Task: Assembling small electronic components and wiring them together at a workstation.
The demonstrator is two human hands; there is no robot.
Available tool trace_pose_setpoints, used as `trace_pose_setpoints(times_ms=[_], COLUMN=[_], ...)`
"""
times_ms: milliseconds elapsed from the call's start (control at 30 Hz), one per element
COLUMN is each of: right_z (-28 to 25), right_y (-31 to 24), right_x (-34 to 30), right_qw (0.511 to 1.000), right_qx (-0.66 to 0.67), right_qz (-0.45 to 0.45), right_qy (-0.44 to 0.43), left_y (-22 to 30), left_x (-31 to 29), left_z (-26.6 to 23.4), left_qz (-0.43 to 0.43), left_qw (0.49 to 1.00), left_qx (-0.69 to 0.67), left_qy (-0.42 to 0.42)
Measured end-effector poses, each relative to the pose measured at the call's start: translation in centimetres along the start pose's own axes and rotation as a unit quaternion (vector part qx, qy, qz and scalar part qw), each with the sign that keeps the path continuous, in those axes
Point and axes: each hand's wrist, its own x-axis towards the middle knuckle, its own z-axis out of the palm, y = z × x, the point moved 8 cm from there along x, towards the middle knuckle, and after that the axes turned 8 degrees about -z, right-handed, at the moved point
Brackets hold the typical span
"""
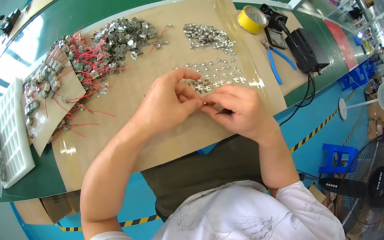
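Note:
Over the brown paper-covered tabletop [122, 149], my left hand [169, 101] and my right hand [239, 108] meet at the fingertips. Both are closed in a pinch around one tiny piece, mostly hidden by the fingers. A thin dark item [224, 111] shows under the curled fingers of my right hand; its kind is unclear. Just beyond my hands, small shiny metal pieces [214, 70] lie spread out in loose rows. Farther back sits a heap of similar silvery metal parts [209, 35].
At the left are a pile of flat metal tabs [128, 34], red-wired components [81, 62], a cardboard sheet [66, 96] and a white compartment tray [13, 133]. To the right stand a yellow tape roll [251, 19], blue-handled pliers [274, 65] and a black corded device [307, 49].

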Motion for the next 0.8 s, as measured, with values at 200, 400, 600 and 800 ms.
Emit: trace_pose_setpoints(times_ms=[200,400,600,800], right_z=[0.2,0.5,-3.6,-5.9], right_y=[1.5,2.1,5.5,12.7], right_x=[0.0,0.3,1.5,3.1], right_qw=[0.998,0.995,0.989,0.966], right_qx=[-0.043,-0.073,-0.103,-0.204], right_qz=[0.034,0.036,0.11,0.157], right_qy=[-0.043,-0.063,-0.007,0.01], left_y=[0.5,0.8,1.1,1.6], left_x=[0.1,0.0,-0.6,-0.7], left_z=[-3.9,-4.6,-4.7,-4.3], left_qz=[0.082,0.113,0.113,0.103], left_qw=[0.979,0.967,0.964,0.967], left_qx=[-0.049,-0.024,-0.002,0.011], left_qy=[0.182,0.226,0.24,0.234])
